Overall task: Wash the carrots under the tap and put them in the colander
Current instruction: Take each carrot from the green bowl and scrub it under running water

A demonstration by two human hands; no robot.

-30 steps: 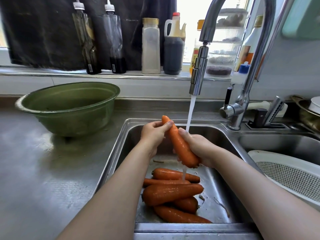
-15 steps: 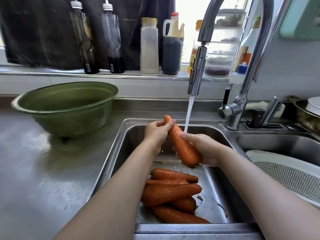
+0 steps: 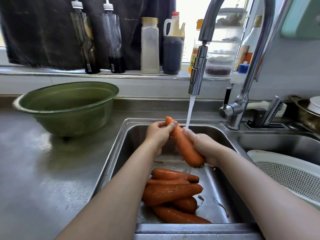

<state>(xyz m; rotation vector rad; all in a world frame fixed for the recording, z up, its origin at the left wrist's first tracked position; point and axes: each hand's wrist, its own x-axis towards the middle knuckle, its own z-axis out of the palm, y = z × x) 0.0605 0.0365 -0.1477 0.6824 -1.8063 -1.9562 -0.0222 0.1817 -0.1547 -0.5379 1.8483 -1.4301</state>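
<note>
I read: left grip (image 3: 158, 134) curled round upper tip of carrot (image 3: 185, 148); right grip (image 3: 202, 146) wrapped round its lower half. Carrot tilted, held over sink (image 3: 225, 187), under tap (image 3: 197, 73). Water stream (image 3: 190, 110) lands at right grip. Other carrots (image 3: 171, 193) piled on sink floor. Colander (image 3: 285, 174) in right basin. Green bowl (image 3: 69, 108) on tabletop (image 3: 43, 170).

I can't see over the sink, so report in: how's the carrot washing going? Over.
Left hand and right hand hold one carrot under the water. Other carrots wait in the sink. Nothing blocks the colander.
</note>
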